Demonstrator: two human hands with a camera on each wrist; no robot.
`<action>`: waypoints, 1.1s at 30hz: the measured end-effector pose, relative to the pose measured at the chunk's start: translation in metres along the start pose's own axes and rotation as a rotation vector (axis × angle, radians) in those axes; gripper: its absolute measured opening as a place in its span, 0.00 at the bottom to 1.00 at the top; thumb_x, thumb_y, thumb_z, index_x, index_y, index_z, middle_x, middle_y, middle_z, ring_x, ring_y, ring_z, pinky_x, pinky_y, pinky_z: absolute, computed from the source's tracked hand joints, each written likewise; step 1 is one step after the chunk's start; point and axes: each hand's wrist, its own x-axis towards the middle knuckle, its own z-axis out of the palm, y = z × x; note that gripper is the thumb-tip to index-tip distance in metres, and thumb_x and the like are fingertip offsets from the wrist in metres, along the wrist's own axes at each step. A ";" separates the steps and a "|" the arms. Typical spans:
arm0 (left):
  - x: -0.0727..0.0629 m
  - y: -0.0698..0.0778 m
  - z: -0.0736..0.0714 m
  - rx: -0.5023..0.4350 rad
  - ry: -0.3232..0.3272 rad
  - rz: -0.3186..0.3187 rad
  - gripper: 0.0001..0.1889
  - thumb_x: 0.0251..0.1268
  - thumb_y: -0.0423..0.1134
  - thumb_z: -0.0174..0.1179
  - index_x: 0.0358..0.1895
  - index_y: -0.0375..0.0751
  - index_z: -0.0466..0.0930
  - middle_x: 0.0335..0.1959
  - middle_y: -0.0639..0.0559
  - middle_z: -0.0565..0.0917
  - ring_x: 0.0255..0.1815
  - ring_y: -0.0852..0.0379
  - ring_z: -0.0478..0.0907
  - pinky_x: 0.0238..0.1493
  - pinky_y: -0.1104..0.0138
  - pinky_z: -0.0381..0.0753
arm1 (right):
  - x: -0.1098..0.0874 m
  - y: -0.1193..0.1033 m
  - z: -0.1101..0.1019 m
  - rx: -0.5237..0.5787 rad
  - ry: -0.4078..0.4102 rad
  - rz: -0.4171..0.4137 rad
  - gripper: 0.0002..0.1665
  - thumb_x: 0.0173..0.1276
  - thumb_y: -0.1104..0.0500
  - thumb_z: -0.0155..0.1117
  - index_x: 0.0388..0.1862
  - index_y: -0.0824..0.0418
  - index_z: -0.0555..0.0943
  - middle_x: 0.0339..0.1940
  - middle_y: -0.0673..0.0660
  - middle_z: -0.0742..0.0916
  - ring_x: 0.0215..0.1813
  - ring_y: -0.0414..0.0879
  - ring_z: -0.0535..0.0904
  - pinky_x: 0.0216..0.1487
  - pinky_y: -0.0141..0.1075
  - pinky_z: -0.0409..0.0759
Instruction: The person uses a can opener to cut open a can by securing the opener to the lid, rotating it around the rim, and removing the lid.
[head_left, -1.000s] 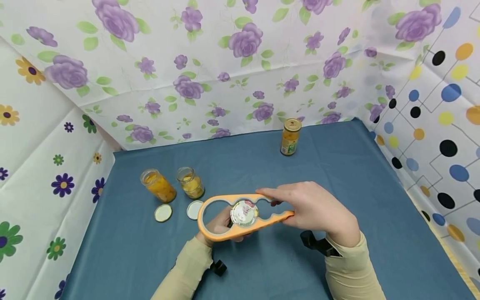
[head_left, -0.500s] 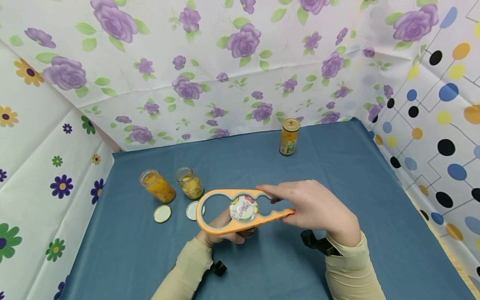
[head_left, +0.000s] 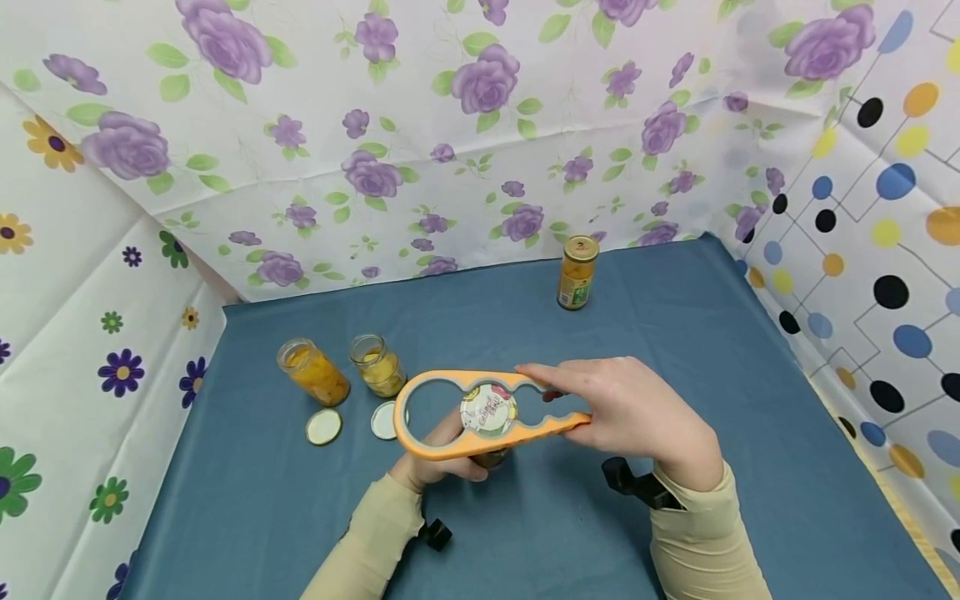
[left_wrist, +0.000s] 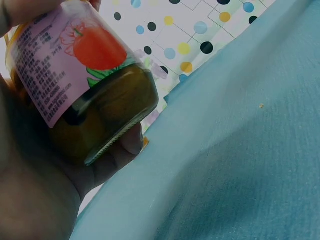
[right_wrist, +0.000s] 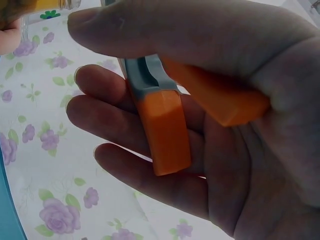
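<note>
My left hand [head_left: 438, 468] grips a glass jar [left_wrist: 112, 100] from the side. The left wrist view shows its pale label with a red fruit and its dark contents; the jar is tilted there. An orange jar opener [head_left: 442, 454] with a grey inner lining lies around the patterned lid [head_left: 487, 409], which shows in its middle opening. At the opener's handle end is my right hand [head_left: 645, 412], holding the two handle arms between thumb and fingers. In the right wrist view the handle ends [right_wrist: 170, 132] stand apart within the hand. Most of the jar is hidden from the head view.
Two lidless jars with yellow contents, a taller one [head_left: 318, 375] and a shorter one [head_left: 378, 367], stand at the left. Two lids [head_left: 324, 427] [head_left: 383, 421] lie before them. A capped jar [head_left: 577, 273] stands at the back of the blue-covered table [head_left: 675, 317].
The opener and jar have moved slightly up in the head view. The lid's print has turned, and some of the jar's side now shows below the opener.
</note>
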 end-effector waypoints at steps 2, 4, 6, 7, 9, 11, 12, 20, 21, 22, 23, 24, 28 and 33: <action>0.003 0.000 0.000 -0.028 -0.013 0.024 0.40 0.55 0.33 0.70 0.75 0.37 0.68 0.47 0.46 0.81 0.40 0.50 0.74 0.49 0.57 0.76 | 0.000 0.000 -0.001 -0.008 0.011 0.003 0.52 0.55 0.66 0.81 0.80 0.43 0.75 0.49 0.41 0.90 0.40 0.34 0.84 0.30 0.31 0.76; 0.006 0.001 0.001 -0.055 -0.026 0.047 0.35 0.57 0.30 0.69 0.71 0.37 0.72 0.40 0.46 0.79 0.35 0.50 0.74 0.43 0.56 0.77 | 0.000 0.000 -0.001 -0.017 0.025 0.004 0.53 0.55 0.66 0.81 0.80 0.43 0.75 0.50 0.40 0.89 0.38 0.33 0.83 0.29 0.31 0.75; 0.008 0.001 0.001 -0.058 -0.035 0.071 0.30 0.58 0.26 0.68 0.67 0.34 0.74 0.36 0.44 0.78 0.31 0.49 0.73 0.39 0.55 0.77 | 0.000 0.000 -0.002 -0.026 0.039 0.013 0.52 0.55 0.66 0.81 0.79 0.43 0.76 0.50 0.40 0.89 0.36 0.33 0.80 0.29 0.31 0.75; 0.009 0.002 0.001 -0.030 -0.027 0.082 0.30 0.58 0.25 0.69 0.66 0.34 0.75 0.38 0.43 0.80 0.32 0.50 0.75 0.40 0.55 0.79 | 0.000 0.000 -0.002 -0.030 0.048 0.019 0.52 0.55 0.66 0.81 0.79 0.43 0.76 0.50 0.40 0.89 0.35 0.33 0.79 0.29 0.31 0.75; 0.008 0.002 0.000 0.026 -0.016 0.101 0.29 0.59 0.24 0.69 0.65 0.32 0.75 0.41 0.42 0.82 0.35 0.51 0.77 0.43 0.56 0.81 | 0.000 0.000 -0.003 -0.036 0.060 0.031 0.51 0.56 0.66 0.82 0.79 0.44 0.77 0.50 0.40 0.89 0.33 0.33 0.77 0.29 0.31 0.74; 0.007 0.002 0.000 0.103 0.016 0.100 0.32 0.59 0.26 0.72 0.68 0.31 0.74 0.50 0.40 0.83 0.43 0.52 0.80 0.53 0.57 0.82 | -0.001 0.000 -0.003 -0.042 0.069 0.043 0.50 0.56 0.65 0.82 0.79 0.44 0.77 0.50 0.41 0.89 0.32 0.33 0.76 0.28 0.31 0.73; 0.006 0.002 -0.001 0.141 0.032 0.095 0.34 0.59 0.27 0.73 0.70 0.32 0.73 0.54 0.40 0.83 0.48 0.52 0.81 0.58 0.58 0.81 | -0.001 0.001 -0.003 -0.047 0.075 0.047 0.50 0.56 0.65 0.82 0.79 0.44 0.77 0.49 0.41 0.90 0.32 0.33 0.76 0.27 0.31 0.73; 0.006 0.006 0.003 0.255 0.115 -0.038 0.39 0.68 0.29 0.72 0.79 0.38 0.65 0.68 0.41 0.78 0.66 0.49 0.78 0.70 0.54 0.77 | -0.002 0.004 -0.001 -0.084 0.165 0.076 0.51 0.58 0.60 0.87 0.80 0.47 0.75 0.47 0.44 0.91 0.35 0.37 0.84 0.28 0.33 0.77; 0.006 0.007 0.004 0.268 0.126 -0.062 0.39 0.68 0.30 0.72 0.80 0.40 0.65 0.69 0.42 0.77 0.66 0.49 0.78 0.70 0.53 0.77 | -0.002 0.005 -0.002 -0.084 0.180 0.085 0.51 0.57 0.59 0.87 0.80 0.47 0.76 0.46 0.45 0.91 0.37 0.38 0.86 0.28 0.34 0.78; 0.007 0.008 0.005 0.281 0.138 -0.090 0.39 0.69 0.31 0.73 0.80 0.41 0.65 0.70 0.43 0.77 0.67 0.49 0.78 0.70 0.52 0.77 | -0.002 0.005 -0.002 -0.082 0.195 0.095 0.52 0.57 0.59 0.88 0.80 0.47 0.75 0.46 0.45 0.91 0.38 0.39 0.87 0.28 0.35 0.79; 0.007 0.009 0.006 0.292 0.154 -0.115 0.40 0.69 0.32 0.73 0.81 0.42 0.64 0.70 0.44 0.77 0.68 0.48 0.77 0.70 0.51 0.76 | -0.002 0.006 -0.002 -0.085 0.209 0.105 0.52 0.57 0.59 0.88 0.80 0.47 0.75 0.46 0.45 0.92 0.40 0.40 0.88 0.29 0.36 0.80; 0.008 0.010 0.007 0.305 0.172 -0.139 0.41 0.69 0.34 0.74 0.81 0.44 0.63 0.71 0.45 0.76 0.69 0.48 0.77 0.70 0.49 0.76 | -0.003 0.006 -0.002 -0.087 0.223 0.115 0.52 0.57 0.59 0.88 0.80 0.47 0.75 0.46 0.45 0.92 0.41 0.40 0.89 0.29 0.36 0.81; 0.010 0.011 0.008 0.324 0.251 -0.202 0.46 0.69 0.39 0.75 0.84 0.52 0.58 0.74 0.47 0.74 0.72 0.46 0.74 0.71 0.44 0.73 | -0.004 0.008 -0.003 -0.089 0.265 0.149 0.52 0.56 0.61 0.86 0.80 0.47 0.75 0.46 0.45 0.92 0.40 0.42 0.89 0.30 0.39 0.82; 0.011 0.005 0.006 0.314 0.328 -0.211 0.49 0.70 0.41 0.75 0.86 0.58 0.51 0.75 0.49 0.73 0.72 0.49 0.75 0.71 0.43 0.73 | -0.004 0.009 -0.004 -0.076 0.285 0.172 0.53 0.56 0.62 0.86 0.81 0.47 0.75 0.46 0.46 0.93 0.41 0.44 0.89 0.31 0.40 0.82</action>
